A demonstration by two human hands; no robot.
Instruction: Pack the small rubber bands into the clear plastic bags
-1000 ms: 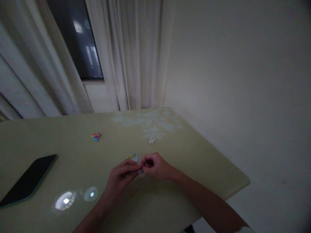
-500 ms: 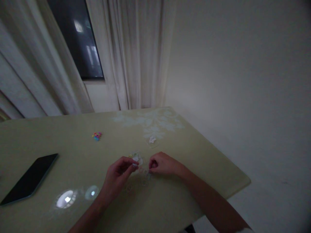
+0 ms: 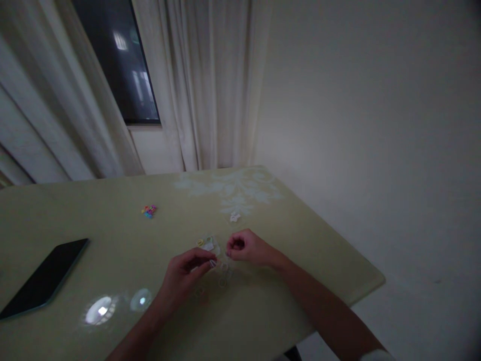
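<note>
My left hand (image 3: 184,271) is closed in a pinch on a small whitish piece (image 3: 213,263) at its fingertips, too small to name. Just to the right, my right hand (image 3: 246,246) has thumb and forefinger curled together; what they hold, if anything, I cannot make out. Below and between the hands, several thin pale rings (image 3: 223,282) lie on the table. A clear plastic bag (image 3: 216,244) with a white label and a yellow ring (image 3: 200,242) lies just beyond my left fingers. Farther back is a little heap of white pieces (image 3: 235,216).
A small multicoloured pile (image 3: 149,211) sits left of centre on the glossy table (image 3: 112,260). A dark flat tablet-like slab (image 3: 45,276) lies at the left. Light reflections show near the front. Curtains and a wall stand behind and to the right.
My right hand has risen slightly, up and to the left. My left fingertips have dipped a little, uncovering more of the bag and the yellow ring.
</note>
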